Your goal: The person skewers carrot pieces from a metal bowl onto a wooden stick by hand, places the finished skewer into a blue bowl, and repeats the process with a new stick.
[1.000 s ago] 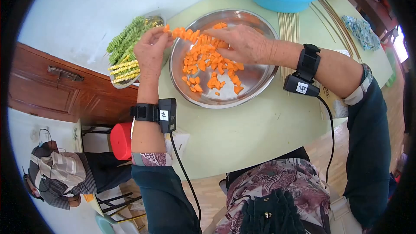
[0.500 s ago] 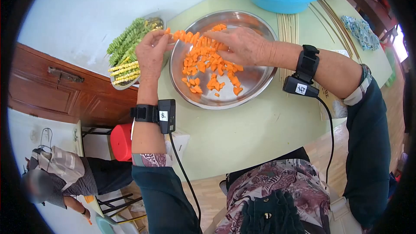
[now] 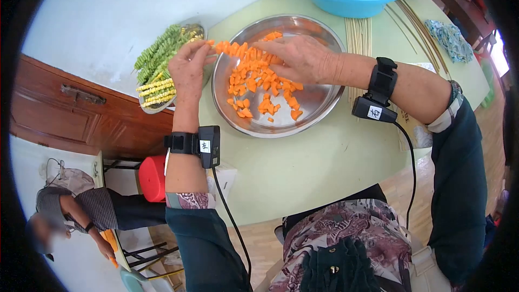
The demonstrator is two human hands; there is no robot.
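The pale green table (image 3: 324, 167) stands against a white wall (image 3: 119, 11), and at its far edge a blue plastic basin (image 3: 346, 6) holds finished-looking orange skewers. Bare bamboo skewers (image 3: 359, 35) lie near the right forearm. The carrot skewer (image 3: 235, 50) is above the far left part of the round steel basin (image 3: 319, 100), where loose carrot pieces (image 3: 260, 81) are scattered. I judge that threading is the step in hand; the next move would call for a steady stick and evenly pushed pieces. The left hand (image 3: 188, 69) is raised at the rim, wrist upright, thumb and fingertips pinching the skewer's left end. The right hand (image 3: 303, 59) reaches across from the right, back upward, fingers bent over the other end; whether it grips there, I cannot tell.
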